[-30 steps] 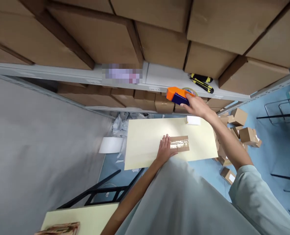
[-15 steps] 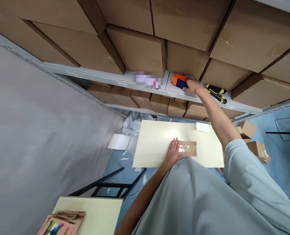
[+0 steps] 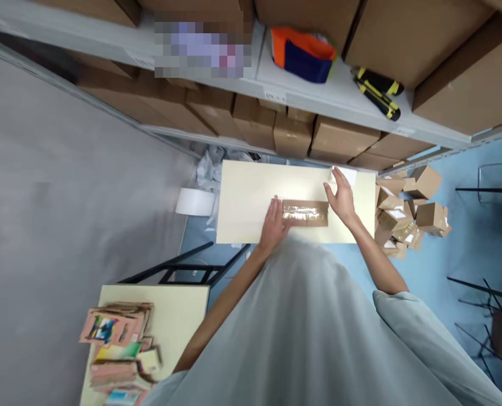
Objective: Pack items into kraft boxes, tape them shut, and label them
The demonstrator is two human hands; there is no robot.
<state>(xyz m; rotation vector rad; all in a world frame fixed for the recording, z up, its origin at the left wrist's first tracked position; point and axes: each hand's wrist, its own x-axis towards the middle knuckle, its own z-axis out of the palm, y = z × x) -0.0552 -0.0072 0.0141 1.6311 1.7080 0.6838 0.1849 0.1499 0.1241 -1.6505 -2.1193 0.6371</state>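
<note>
A small cardboard box (image 3: 305, 213) with shiny clear tape across its top lies on the pale yellow table (image 3: 245, 192). Flat against its left end rests my left hand (image 3: 273, 225), fingers stretched out. My right hand (image 3: 341, 197) hovers at the box's right side with thumb and fingers apart, holding nothing. Just beyond its fingertips sits a white box (image 3: 347, 176), partly covered by that hand. On the shelf above stands an orange and dark blue tape dispenser (image 3: 304, 55). Yellow and black utility knives (image 3: 378, 93) lie to the right of it.
Cardboard boxes (image 3: 293, 135) fill the grey shelf rack in front. More small cartons (image 3: 403, 220) are piled on the floor at right. Flattened pink packages (image 3: 115, 327) cover part of a second table at lower left. A blurred-out item (image 3: 200, 48) is on the shelf.
My right hand has let go of the tape dispenser on the shelf and come down beside the taped box. My left hand stays at the box's left end. The view has tilted downward.
</note>
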